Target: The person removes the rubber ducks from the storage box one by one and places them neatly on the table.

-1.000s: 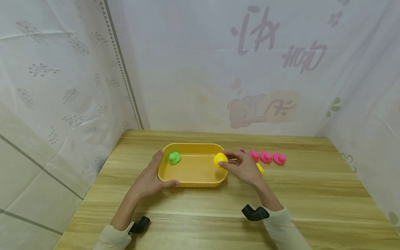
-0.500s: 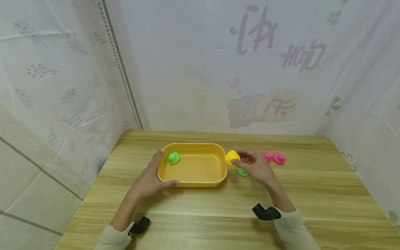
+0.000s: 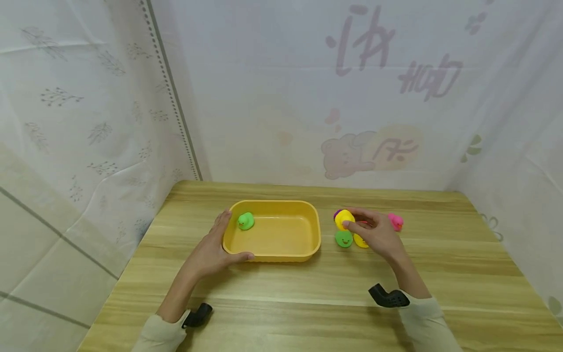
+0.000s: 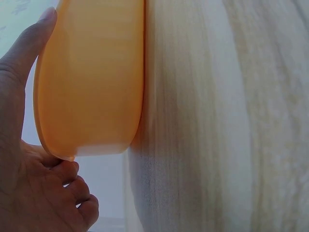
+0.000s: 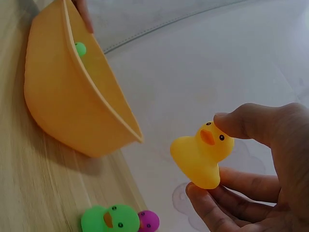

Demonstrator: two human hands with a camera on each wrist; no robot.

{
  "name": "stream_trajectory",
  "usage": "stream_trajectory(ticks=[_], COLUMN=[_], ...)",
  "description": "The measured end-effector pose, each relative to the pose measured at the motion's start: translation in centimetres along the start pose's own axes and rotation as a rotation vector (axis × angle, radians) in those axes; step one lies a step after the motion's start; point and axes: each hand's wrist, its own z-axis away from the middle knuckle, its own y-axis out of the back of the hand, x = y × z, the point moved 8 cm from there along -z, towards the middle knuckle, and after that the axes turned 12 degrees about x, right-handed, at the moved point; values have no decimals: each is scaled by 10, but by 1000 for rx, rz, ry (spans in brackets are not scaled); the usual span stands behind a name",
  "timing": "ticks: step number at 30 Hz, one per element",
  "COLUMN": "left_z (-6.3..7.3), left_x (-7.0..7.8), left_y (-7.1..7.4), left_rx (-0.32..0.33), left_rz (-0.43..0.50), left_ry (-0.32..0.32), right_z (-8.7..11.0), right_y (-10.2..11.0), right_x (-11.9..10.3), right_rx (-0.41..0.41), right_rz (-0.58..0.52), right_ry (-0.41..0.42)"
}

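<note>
My right hand (image 3: 374, 230) pinches a yellow rubber duck (image 3: 345, 220) between thumb and fingers, to the right of the yellow basin (image 3: 277, 258). In the right wrist view, the yellow duck (image 5: 198, 159) is held off the table, its orange beak showing. At the basin's left end, my left hand (image 3: 213, 252) grips the rim, thumb along the near side and fingers at the left side. Inside the basin, toward the left, sits a green rubber duck (image 3: 246, 221). The left wrist view shows the basin's outer wall (image 4: 96, 82) with the thumb (image 4: 34, 43) on its rim.
Close below the held duck are another green duck (image 3: 344, 239) and another yellow duck (image 3: 361, 240). A purple duck (image 5: 148, 221) peeks from behind the green one. A pink duck (image 3: 396, 222) stands further right. The wooden table (image 3: 281, 303) meets a printed cloth (image 3: 281, 98) at the back.
My right hand has carried the yellow duck rightward, from over the basin's right end to above the ducks on the table. My left hand stays at the basin.
</note>
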Motion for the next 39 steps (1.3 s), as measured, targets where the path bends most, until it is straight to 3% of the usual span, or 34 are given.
stream_trajectory(ticks=[7, 19, 39], left_z=[1, 1, 0], left_x=[0, -2, -4], left_y=[-1, 0, -2], left_rx=[-11, -15, -19], left_rz=[3, 7, -6], left_ry=[4, 18, 32], right_z=[0, 0, 9], right_y=[17, 36, 67], right_x=[12, 24, 53], right_rx=[42, 96, 129], right_rz=[97, 118, 188], right_ry=[-15, 56, -21])
